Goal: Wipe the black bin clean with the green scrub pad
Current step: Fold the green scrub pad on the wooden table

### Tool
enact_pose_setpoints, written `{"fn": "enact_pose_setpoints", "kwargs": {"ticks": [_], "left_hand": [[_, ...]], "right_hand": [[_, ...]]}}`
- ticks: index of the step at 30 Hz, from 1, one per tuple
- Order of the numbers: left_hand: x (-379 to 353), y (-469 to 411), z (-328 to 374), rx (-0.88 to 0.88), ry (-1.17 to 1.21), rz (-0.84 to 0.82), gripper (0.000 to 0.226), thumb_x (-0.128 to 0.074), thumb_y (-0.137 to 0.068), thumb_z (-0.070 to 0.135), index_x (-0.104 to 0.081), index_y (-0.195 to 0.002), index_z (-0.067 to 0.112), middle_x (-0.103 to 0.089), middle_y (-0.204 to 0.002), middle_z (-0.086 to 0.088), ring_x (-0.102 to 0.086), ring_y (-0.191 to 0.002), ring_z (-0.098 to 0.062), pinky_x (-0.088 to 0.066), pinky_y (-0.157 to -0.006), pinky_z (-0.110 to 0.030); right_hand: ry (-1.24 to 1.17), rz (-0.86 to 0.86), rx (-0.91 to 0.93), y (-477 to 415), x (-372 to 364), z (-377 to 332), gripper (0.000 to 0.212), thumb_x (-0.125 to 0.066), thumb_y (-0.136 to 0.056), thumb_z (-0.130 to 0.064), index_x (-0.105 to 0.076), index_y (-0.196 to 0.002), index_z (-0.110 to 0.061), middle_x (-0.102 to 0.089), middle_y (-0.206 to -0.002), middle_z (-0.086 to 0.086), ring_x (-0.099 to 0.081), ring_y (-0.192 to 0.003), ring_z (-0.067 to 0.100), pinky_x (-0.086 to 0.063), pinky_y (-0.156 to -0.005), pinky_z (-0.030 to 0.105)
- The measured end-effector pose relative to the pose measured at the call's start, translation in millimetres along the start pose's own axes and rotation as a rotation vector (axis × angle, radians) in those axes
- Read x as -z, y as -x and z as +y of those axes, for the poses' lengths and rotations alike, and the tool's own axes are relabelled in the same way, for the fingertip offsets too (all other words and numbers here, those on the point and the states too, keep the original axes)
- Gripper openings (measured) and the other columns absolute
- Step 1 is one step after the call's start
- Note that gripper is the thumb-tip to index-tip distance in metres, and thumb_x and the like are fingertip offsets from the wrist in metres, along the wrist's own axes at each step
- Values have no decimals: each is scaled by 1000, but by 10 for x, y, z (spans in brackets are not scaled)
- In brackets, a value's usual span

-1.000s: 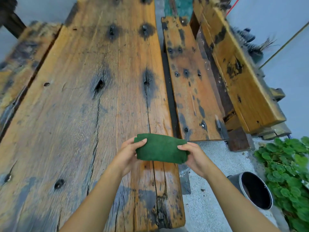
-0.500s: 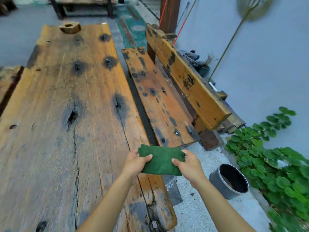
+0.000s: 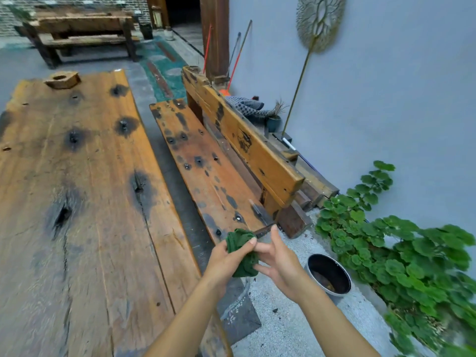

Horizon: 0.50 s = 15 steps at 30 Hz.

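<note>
Head view, onlooker's note. The green scrub pad (image 3: 240, 253) is bunched into a wad and held in the air over the near end of the bench (image 3: 206, 176), not yet at the bin. The left hand (image 3: 222, 264) grips it, fingers curled round the wad. The right hand (image 3: 279, 264) has its fingers loosely extended: thumb and a lower finger touch the pad's edge, the index stands free. Whether that is a true pinch I cannot tell.

The black bin (image 3: 331, 269) stands upright on the pale gravel floor (image 3: 283, 325), off the bench's near corner and just beside the leafy plant (image 3: 401, 253). It sits well below both hands, with brownish residue visible at the bottom.

Judgement on the step in hand: fold the pad to a firm, flat face rather than a loose ball, then steady the rim with one hand before scrubbing — a light round bin on gravel would likely skid or tip.

Materials: pad coarse and fibrous, soft enough to crumple; bin smooth, round, dark inside with a lighter rim; bench planks worn and dark-stained.
</note>
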<state>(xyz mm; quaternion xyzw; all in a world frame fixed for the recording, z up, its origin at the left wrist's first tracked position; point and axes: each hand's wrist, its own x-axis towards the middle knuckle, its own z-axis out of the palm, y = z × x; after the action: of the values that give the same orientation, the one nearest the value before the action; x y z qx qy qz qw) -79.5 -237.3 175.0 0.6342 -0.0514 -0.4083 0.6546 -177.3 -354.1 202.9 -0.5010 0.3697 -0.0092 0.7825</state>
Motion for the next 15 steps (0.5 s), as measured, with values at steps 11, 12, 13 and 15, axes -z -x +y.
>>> {"fn": "enact_pose_setpoints", "kwargs": {"ticks": [11,12,13,15], "left_hand": [[-1817,-344,-188,225,131,-164,33,-73,-92,15,-70,-124,8,-77,-114,-15,-74,-104,-32,-61,-78,-41],[-1946,-364,-190,230,93,-206,33,-73,-92,15,-70,-124,8,-77,-114,-15,-74,-104,-32,-61,-78,-40],[-2065,-376,-179,237,45,-272,34,-74,-91,15,-69,-124,8,-77,-115,-15,-74,-105,-31,-60,-77,-38],[-2306,-431,-152,259,-91,-441,39,-78,-87,16,-69,-124,7,-76,-118,-15,-73,-108,-31,-59,-80,-36]], "right_hand": [[-70,244,179,264,2180,-184,37,-59,-106,-40,-71,-129,-14,-83,-98,12,-80,-85,20,-63,-72,28],[-19,330,199,307,2330,-195,33,-66,-102,-39,-74,-125,-16,-83,-94,8,-77,-78,16,-63,-69,28],[38,359,212,349,2475,-199,32,-72,-97,-43,-76,-121,-22,-82,-98,3,-77,-82,14,-64,-72,29],[157,237,190,468,2732,-231,37,-80,-85,-56,-79,-116,-34,-82,-112,-5,-77,-101,15,-64,-85,34]]}}
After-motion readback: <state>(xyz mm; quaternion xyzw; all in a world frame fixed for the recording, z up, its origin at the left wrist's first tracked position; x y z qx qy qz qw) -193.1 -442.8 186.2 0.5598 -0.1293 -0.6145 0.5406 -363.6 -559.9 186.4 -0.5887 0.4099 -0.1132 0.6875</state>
